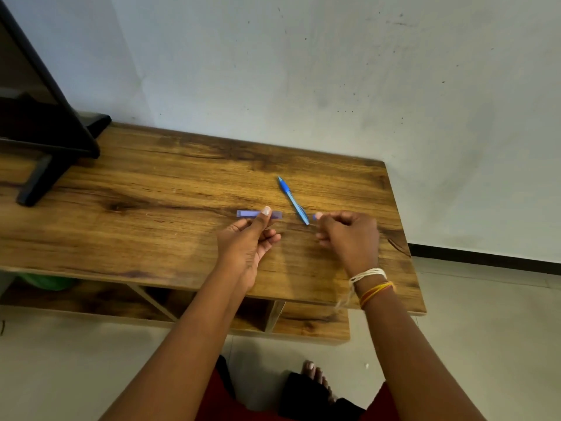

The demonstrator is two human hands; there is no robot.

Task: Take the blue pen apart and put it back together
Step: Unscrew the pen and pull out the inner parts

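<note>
black screen stand (45, 177) at far left on the wooden table (151, 238). left hand (249, 238), thumb and fingers pinching a pale blue pen barrel (247, 213), held level just above the tabletop. blue pen (293, 200) lying slantwise on the table between the hands, grip end away from the person, near end close by the right hand. right hand (349, 235), fingers curled, pinching a small blue piece (317, 215) at the fingertips; what the piece is cannot be told. thread bands (372, 284), white, yellow and red, on the right wrist.
</note>
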